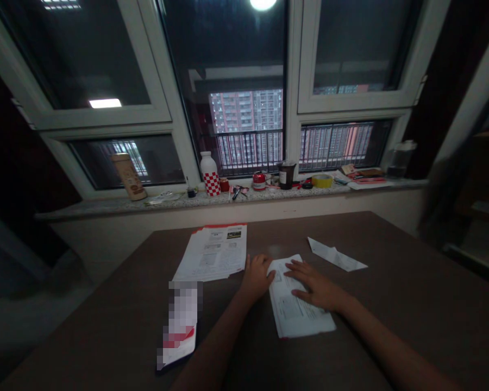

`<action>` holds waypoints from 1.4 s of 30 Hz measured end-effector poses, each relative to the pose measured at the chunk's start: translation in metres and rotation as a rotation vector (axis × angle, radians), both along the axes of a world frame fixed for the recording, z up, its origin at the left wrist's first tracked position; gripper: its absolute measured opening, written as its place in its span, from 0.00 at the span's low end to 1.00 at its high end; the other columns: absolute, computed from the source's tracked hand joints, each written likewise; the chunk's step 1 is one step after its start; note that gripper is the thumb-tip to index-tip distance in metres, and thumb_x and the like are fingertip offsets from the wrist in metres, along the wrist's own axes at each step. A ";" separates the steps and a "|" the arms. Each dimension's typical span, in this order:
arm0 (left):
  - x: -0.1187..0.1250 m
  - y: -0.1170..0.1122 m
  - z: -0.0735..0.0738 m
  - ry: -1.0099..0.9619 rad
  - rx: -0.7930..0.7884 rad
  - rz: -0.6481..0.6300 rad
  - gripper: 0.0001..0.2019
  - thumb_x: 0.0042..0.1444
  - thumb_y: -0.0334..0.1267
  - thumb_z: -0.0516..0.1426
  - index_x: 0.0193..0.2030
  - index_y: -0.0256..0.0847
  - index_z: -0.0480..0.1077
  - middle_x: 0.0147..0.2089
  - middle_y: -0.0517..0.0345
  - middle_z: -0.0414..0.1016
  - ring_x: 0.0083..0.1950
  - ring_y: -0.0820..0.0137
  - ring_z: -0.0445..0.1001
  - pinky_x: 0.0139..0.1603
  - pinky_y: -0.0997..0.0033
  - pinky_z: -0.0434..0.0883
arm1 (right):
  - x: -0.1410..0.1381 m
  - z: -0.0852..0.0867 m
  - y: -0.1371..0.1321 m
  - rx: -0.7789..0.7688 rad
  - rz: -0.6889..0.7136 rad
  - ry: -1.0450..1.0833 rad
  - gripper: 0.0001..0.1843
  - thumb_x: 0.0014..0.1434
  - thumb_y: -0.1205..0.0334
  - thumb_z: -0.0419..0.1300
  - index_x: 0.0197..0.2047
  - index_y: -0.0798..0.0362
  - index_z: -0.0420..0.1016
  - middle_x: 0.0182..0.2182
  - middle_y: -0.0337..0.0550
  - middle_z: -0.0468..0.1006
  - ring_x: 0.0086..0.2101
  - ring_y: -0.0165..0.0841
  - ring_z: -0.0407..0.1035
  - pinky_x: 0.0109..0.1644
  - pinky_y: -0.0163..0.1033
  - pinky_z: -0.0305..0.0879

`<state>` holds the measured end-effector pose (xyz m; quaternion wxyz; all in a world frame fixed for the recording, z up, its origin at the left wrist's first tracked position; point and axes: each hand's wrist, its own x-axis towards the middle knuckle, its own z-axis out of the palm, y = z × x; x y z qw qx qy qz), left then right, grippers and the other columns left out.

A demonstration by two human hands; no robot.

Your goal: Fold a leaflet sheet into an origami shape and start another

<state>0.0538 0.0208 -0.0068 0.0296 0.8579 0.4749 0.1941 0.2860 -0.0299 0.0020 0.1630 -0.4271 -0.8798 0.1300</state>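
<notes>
A folded printed sheet of paper (287,317) lies on the dark table in front of me. My right hand (315,285) rests palm down on it, fingers spread across the print. At the sheet's upper left edge is my left hand (257,276), its fingers loosely bent over the table and its thumb touching the paper's edge; nothing shows in its grasp. To the right lies a narrow, folded white paper piece (336,255), apart from both hands. Beyond my left hand, a stack of printed sheets (214,252) with red edging lies flat.
A phone (179,345) with a blurred screen lies left of my left forearm. On the windowsill (167,205) stand a red-checked white bottle (210,174), a tan cylinder (128,176), a dark cup (286,176), a yellow tape roll (322,181) and a clear jug (400,160).
</notes>
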 end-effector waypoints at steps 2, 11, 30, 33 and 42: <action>0.001 0.003 0.001 -0.012 -0.004 0.009 0.16 0.60 0.39 0.53 0.54 0.42 0.68 0.53 0.51 0.69 0.58 0.59 0.64 0.66 0.49 0.50 | -0.001 0.003 -0.001 -0.030 0.008 0.009 0.29 0.62 0.46 0.53 0.64 0.45 0.61 0.66 0.42 0.55 0.67 0.42 0.39 0.68 0.54 0.42; 0.004 0.012 -0.004 -0.124 0.002 0.045 0.08 0.58 0.35 0.56 0.44 0.39 0.68 0.52 0.50 0.68 0.58 0.61 0.63 0.62 0.56 0.57 | -0.003 0.004 -0.002 -0.054 -0.017 0.019 0.29 0.62 0.45 0.54 0.64 0.43 0.61 0.66 0.39 0.56 0.67 0.44 0.36 0.67 0.55 0.44; 0.002 0.026 -0.022 -0.268 -0.032 0.054 0.07 0.55 0.33 0.58 0.42 0.40 0.69 0.61 0.49 0.65 0.67 0.57 0.57 0.65 0.48 0.56 | -0.003 0.002 0.000 -0.054 -0.019 -0.015 0.29 0.63 0.44 0.52 0.65 0.42 0.59 0.67 0.39 0.53 0.67 0.45 0.37 0.68 0.56 0.43; 0.002 0.026 -0.023 -0.276 -0.031 0.067 0.07 0.56 0.33 0.58 0.41 0.41 0.69 0.62 0.49 0.65 0.67 0.58 0.56 0.65 0.48 0.56 | -0.003 0.001 0.000 -0.051 -0.019 -0.018 0.29 0.63 0.44 0.52 0.65 0.42 0.59 0.67 0.40 0.53 0.67 0.46 0.38 0.67 0.57 0.43; 0.003 0.022 -0.016 -0.262 -0.050 0.106 0.06 0.56 0.31 0.57 0.41 0.39 0.69 0.66 0.47 0.59 0.70 0.55 0.50 0.66 0.47 0.55 | -0.003 0.001 0.000 -0.054 -0.025 -0.016 0.30 0.62 0.44 0.52 0.65 0.42 0.59 0.67 0.40 0.53 0.67 0.46 0.38 0.67 0.58 0.42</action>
